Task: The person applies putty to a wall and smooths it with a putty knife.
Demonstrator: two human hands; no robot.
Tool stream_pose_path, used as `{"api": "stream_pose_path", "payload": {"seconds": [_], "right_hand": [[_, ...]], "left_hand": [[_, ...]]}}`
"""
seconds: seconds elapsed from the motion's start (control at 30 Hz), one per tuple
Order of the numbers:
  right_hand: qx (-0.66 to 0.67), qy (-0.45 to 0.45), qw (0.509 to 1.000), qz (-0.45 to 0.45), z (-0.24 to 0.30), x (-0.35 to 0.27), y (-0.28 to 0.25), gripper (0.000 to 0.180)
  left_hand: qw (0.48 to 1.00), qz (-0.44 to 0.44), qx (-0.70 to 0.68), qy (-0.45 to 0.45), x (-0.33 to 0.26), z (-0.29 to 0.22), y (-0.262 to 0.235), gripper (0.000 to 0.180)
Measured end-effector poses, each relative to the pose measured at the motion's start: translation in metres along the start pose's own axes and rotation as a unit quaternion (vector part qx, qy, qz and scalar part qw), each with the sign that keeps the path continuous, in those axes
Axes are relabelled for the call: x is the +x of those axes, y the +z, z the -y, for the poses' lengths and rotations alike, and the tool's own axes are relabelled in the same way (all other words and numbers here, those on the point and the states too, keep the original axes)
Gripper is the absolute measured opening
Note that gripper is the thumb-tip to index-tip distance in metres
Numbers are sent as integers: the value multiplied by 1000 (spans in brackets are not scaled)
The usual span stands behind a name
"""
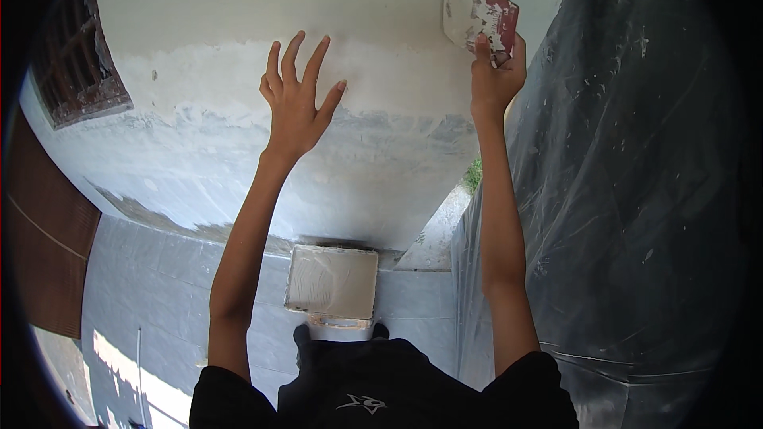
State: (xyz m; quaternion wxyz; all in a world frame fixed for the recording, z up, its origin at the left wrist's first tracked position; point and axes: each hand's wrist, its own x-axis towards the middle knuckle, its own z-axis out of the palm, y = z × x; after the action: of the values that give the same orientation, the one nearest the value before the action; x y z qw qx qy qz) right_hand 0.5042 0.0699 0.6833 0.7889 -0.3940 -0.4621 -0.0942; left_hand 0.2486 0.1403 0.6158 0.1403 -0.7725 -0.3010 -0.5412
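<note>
A wide putty scraper (pixel 470 17), its red and pale surface smeared with dried white filler, is gripped in my right hand (pixel 498 79) high on the right. It lies against or close to the wall near the wall's right edge. My left hand (pixel 298 103) is raised with fingers spread and holds nothing. Its fingertips are at the wall (pixel 262 0), though whether they touch I cannot tell. The wall is smooth and beige above, with a rougher, patchy grey and white band lower down.
A square tray (pixel 332 281) spread with pale filler stands on the grey tiled floor (pixel 159 270) by my feet. Dark plastic sheeting (pixel 620 191) hangs along the right. A brown barred window (pixel 83 56) is at upper left, a brown panel (pixel 48 222) below it.
</note>
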Motion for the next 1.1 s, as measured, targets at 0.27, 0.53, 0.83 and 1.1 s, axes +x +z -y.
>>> {"api": "stream_pose_path", "payload": {"seconds": [0.27, 0.53, 0.83, 1.1], "right_hand": [[-37, -33, 995, -89, -4, -6, 1, 29], [-100, -38, 994, -7, -24, -34, 42, 33], [-1, 78, 984, -161, 48, -68, -28, 41], [-105, 282, 951, -74, 78, -285, -57, 40]], "left_hand": [[999, 42, 23, -26, -13, -17, -9, 63], [998, 50, 2, -44, -34, -15, -16, 63], [994, 86, -54, -44, -80, 16, -56, 62], [977, 171, -119, -42, -174, 56, -82, 64]]}}
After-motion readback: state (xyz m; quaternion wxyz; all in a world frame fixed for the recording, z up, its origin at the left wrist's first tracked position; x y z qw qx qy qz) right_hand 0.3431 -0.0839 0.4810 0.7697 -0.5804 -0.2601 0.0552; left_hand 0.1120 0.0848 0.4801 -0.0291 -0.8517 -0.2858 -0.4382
